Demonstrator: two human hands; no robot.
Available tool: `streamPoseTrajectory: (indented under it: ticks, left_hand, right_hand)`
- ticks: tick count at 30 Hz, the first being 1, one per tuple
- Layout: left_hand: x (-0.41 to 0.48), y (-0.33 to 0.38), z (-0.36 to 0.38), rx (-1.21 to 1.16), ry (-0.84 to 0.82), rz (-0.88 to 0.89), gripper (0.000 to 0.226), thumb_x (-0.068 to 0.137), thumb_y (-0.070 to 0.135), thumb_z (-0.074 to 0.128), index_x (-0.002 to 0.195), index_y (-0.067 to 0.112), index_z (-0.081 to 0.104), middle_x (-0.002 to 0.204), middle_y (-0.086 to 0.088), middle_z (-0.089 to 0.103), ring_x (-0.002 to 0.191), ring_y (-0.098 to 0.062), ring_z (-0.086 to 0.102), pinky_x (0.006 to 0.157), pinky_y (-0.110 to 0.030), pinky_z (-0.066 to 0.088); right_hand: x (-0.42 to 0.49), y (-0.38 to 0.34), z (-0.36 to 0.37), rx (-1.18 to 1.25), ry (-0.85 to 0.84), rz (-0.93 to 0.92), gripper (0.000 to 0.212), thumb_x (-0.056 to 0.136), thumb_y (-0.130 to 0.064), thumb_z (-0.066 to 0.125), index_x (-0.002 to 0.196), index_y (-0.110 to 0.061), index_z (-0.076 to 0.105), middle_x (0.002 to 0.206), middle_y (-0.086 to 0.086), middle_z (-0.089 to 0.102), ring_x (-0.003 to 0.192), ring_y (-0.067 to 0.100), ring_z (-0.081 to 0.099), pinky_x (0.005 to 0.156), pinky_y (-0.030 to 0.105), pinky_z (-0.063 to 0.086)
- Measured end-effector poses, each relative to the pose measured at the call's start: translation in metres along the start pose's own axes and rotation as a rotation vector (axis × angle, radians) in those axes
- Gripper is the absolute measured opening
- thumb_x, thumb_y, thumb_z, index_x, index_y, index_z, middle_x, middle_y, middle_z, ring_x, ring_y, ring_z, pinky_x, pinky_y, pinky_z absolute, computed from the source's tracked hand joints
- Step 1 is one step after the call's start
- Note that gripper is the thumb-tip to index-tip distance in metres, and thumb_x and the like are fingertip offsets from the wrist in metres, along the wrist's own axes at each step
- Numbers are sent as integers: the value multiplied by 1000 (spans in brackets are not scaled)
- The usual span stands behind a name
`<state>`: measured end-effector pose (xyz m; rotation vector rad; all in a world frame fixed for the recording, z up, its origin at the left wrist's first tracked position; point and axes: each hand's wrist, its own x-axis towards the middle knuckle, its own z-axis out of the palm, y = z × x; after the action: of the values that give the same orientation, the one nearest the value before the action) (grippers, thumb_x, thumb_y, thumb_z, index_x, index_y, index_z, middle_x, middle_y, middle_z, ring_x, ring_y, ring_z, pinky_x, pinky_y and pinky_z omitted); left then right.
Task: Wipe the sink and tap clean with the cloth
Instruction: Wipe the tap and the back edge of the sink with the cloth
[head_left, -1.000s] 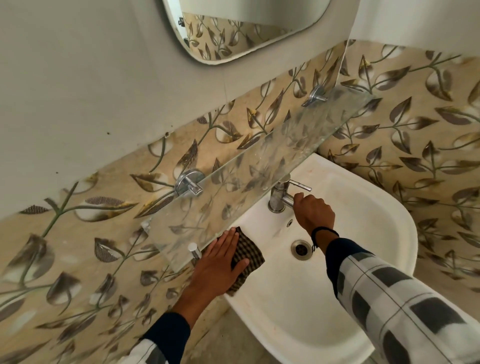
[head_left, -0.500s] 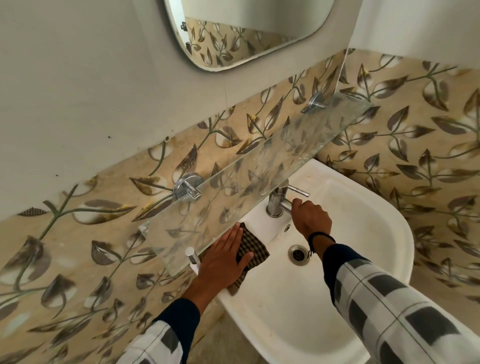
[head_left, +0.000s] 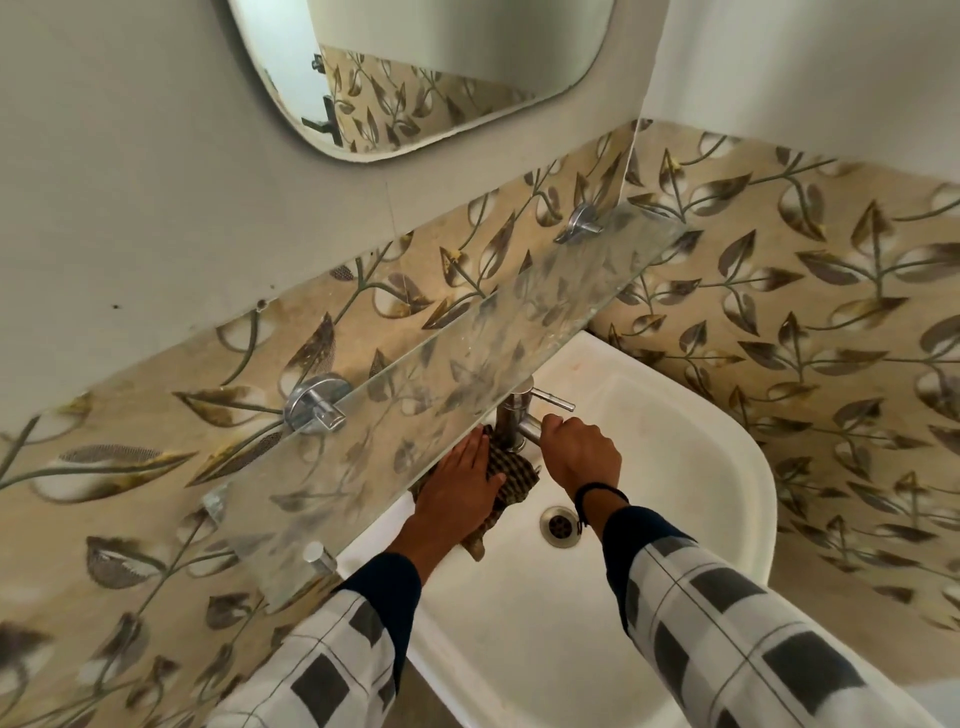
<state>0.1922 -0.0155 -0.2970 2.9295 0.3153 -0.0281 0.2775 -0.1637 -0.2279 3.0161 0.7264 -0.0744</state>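
Cloth (head_left: 511, 470), dark and checked, lies on the back ledge of the white sink (head_left: 675, 467), bunched against the foot of the chrome tap (head_left: 517, 415). The left hand (head_left: 462, 483) presses it down with fingers straight and flat, their tips by the glass shelf (head_left: 415, 405) edge. The right hand (head_left: 579, 457) is curled round the tap's spout. The drain (head_left: 560, 526) sits in the basin between the two wrists.

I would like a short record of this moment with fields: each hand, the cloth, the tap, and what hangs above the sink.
left hand: flat on the cloth, pressing it on the sink rim
right hand: grips the tap spout
cloth: checked, beside the tap base
drain: uncovered, in the basin
above sink: glass shelf, mirror
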Motion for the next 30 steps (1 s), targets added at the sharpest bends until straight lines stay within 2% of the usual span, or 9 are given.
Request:
streamPoseTrajectory:
  ticks: [2,5,7,10,15,21,23,25,30]
  left_hand:
    - [-7,0,0,118,51,23,72,86,38,71,147,8,47,158,-4,31,144,-25,38,121,-37,23]
    - [-31,10,1,45,52,-79,75,40,25,97,108,11,72,110,-8,70,98,-27,67,86,-38,57]
    - [-41,17,2,-19,110,-143,63,49,25,96,105,9,72,105,-10,69,94,-28,68,80,-41,59]
    - [-37,19,14,-42,155,-193,63,70,27,85,123,0,65,132,-20,60,117,-36,62,103,-48,49]
    - [-25,26,18,-220,226,-203,82,98,62,20,152,2,35,159,-14,34,147,-31,33,119,-38,15]
    - [-4,14,11,-295,378,-105,46,97,21,36,128,0,63,123,-19,67,115,-36,65,105,-49,49]
    - [-4,16,4,-414,519,-121,38,100,18,38,115,1,69,111,-14,71,104,-28,68,98,-35,52]
    - [-5,25,-8,-633,616,-224,30,102,17,44,115,2,66,109,-9,67,104,-16,62,98,-18,42]
    - [10,52,-21,-968,651,-635,30,101,5,50,129,3,59,129,-19,63,120,-37,57,101,-42,42]
  right_hand:
    - [3,0,1,85,-6,42,24,100,-21,33,116,-14,50,100,9,62,75,29,51,61,34,36]
    - [4,0,0,114,-5,57,25,100,-24,30,115,-16,49,100,9,62,75,28,49,60,33,36]
    - [2,0,-1,109,0,48,24,100,-23,30,113,-16,49,100,9,62,76,28,50,60,33,35]
    - [0,0,-2,93,8,48,24,101,-22,30,113,-15,49,100,9,61,74,28,47,60,33,34]
    - [3,-1,0,137,2,64,26,101,-22,29,118,-15,47,105,10,62,82,29,53,64,33,37]
    - [2,-1,2,60,32,37,23,100,-21,34,117,-13,48,100,10,61,74,27,46,61,34,37]
    - [3,-1,3,27,38,16,22,100,-20,35,117,-12,48,100,11,61,79,30,55,61,34,37]
    - [2,-2,4,33,39,14,22,100,-19,36,116,-13,48,100,10,62,85,31,60,61,33,38]
    - [2,-2,4,49,45,25,23,98,-15,36,117,-12,48,101,11,63,86,33,61,62,33,40]
